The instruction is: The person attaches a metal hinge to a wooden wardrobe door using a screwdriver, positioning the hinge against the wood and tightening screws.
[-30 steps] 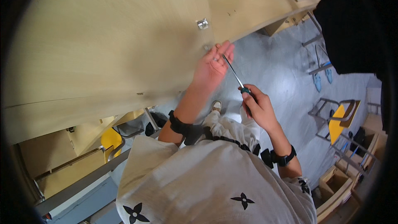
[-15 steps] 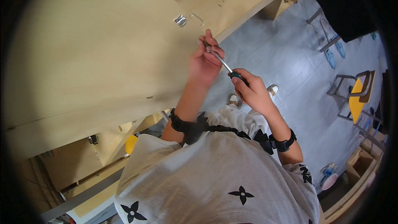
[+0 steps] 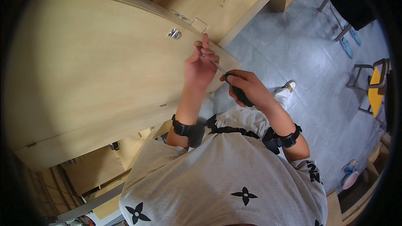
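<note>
My right hand (image 3: 249,87) is closed round the dark green handle of a screwdriver (image 3: 217,67), whose metal shaft slants up and left to my left hand. My left hand (image 3: 200,65) is palm up, its thumb and fingertips pinched at the screwdriver's tip. A small dark piece shows there, too small to name. Just beyond the fingers lies a large light wooden panel (image 3: 100,67), with a metal hinge cup (image 3: 174,33) set in it and a wire-like handle (image 3: 200,25) by its edge.
Behind the panel is a wooden cabinet surface (image 3: 234,0). Open compartments (image 3: 94,163) show at lower left. A yellow-seated chair (image 3: 374,90) stands on the grey tiled floor (image 3: 310,54) at right, with blue slippers (image 3: 346,47) farther off and wooden furniture (image 3: 379,159) at lower right.
The view has shifted, showing more of the panel's far edge. Both hands stay together on the screwdriver. My right hand has moved up along it, closer to my left. One foot has stepped right.
</note>
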A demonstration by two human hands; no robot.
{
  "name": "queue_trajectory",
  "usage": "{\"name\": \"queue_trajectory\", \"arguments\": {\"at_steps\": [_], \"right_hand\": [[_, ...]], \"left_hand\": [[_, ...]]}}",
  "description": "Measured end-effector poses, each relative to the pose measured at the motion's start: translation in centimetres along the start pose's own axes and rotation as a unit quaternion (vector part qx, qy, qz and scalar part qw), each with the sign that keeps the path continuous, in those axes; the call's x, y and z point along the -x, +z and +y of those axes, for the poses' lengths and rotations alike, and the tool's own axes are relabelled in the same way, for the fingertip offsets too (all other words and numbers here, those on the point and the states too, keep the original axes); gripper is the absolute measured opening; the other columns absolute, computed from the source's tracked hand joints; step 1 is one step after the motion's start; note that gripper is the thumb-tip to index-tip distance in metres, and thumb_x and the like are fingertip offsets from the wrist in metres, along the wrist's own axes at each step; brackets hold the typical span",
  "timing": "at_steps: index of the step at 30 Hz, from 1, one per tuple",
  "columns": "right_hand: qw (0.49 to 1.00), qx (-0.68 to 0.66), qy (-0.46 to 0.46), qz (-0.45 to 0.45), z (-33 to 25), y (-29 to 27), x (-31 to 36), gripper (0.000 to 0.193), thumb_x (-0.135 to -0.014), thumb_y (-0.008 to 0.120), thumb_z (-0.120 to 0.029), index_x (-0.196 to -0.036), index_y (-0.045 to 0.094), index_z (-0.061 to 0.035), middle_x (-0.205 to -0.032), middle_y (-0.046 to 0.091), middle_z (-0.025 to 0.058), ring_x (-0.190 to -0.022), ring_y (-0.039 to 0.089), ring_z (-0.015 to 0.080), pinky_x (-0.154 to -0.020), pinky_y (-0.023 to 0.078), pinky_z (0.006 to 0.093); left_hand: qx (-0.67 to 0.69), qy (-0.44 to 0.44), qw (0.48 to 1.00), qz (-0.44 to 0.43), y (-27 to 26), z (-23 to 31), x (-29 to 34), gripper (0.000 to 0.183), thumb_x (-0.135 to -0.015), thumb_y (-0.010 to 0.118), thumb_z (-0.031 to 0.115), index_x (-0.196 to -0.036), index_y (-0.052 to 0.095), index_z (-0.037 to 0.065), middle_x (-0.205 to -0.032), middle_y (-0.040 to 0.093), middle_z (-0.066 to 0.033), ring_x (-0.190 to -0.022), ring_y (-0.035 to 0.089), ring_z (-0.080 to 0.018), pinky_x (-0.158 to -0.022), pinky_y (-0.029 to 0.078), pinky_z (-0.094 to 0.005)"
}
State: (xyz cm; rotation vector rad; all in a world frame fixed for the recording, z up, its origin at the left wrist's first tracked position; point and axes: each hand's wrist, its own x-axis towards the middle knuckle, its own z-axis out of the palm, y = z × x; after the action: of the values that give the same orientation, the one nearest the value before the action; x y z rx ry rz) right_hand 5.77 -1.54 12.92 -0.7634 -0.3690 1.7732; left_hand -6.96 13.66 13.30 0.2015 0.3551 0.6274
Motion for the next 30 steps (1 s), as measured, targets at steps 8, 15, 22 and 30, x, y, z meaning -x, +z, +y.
{"name": "queue_trajectory", "arguments": {"at_steps": [8,15,22,30], "right_hand": [[0.911,0.355,-0.155,0.138,-0.4,1.5,-4.5,0.031,-0.09,0.051,-0.027,-0.097,0.058,0.0023,-0.062,0.058,0.0156,-0.051,0.056,0.0284,-0.052,0.043,0.039],[0.902,0.364,-0.187,0.142,-0.8,1.1,-5.5,0.029,-0.089,0.05,-0.026,-0.094,0.056,0.0021,-0.062,0.056,0.019,-0.059,0.056,0.0347,-0.058,0.042,0.0426],[0.903,0.359,-0.198,0.127,-1.3,1.4,-6.1,0.028,-0.091,0.049,-0.026,-0.092,0.058,0.0012,-0.056,0.054,0.0157,-0.052,0.055,0.0285,-0.051,0.041,0.0396],[0.977,-0.185,0.086,-0.066,-3.2,1.1,-5.7,0.031,-0.091,0.051,-0.024,-0.112,0.049,-0.0004,-0.074,0.056,0.0132,-0.049,0.052,0.0172,-0.042,0.04,0.0296]], "left_hand": [[0.061,0.041,0.997,0.02,-0.5,2.7,-2.2,0.011,-0.093,0.052,0.013,-0.099,0.06,0.009,-0.11,0.063,-0.0001,-0.077,0.056,-0.0099,-0.07,0.046,-0.0255],[0.117,0.053,0.991,0.02,0.4,2.9,-3.2,0.013,-0.091,0.053,0.007,-0.102,0.059,0.003,-0.097,0.064,-0.0022,-0.075,0.055,-0.0118,-0.068,0.046,-0.0245],[0.099,0.06,0.993,0.01,0.4,3.7,-3.1,0.013,-0.091,0.053,0.007,-0.103,0.058,0.002,-0.099,0.064,-0.0039,-0.075,0.054,-0.0126,-0.068,0.046,-0.025],[-0.121,0.09,0.987,0.057,0.9,3.1,-1.8,0.023,-0.096,0.049,0.016,-0.115,0.052,0.004,-0.11,0.061,-0.0039,-0.089,0.059,-0.0142,-0.083,0.05,-0.0288]]}}
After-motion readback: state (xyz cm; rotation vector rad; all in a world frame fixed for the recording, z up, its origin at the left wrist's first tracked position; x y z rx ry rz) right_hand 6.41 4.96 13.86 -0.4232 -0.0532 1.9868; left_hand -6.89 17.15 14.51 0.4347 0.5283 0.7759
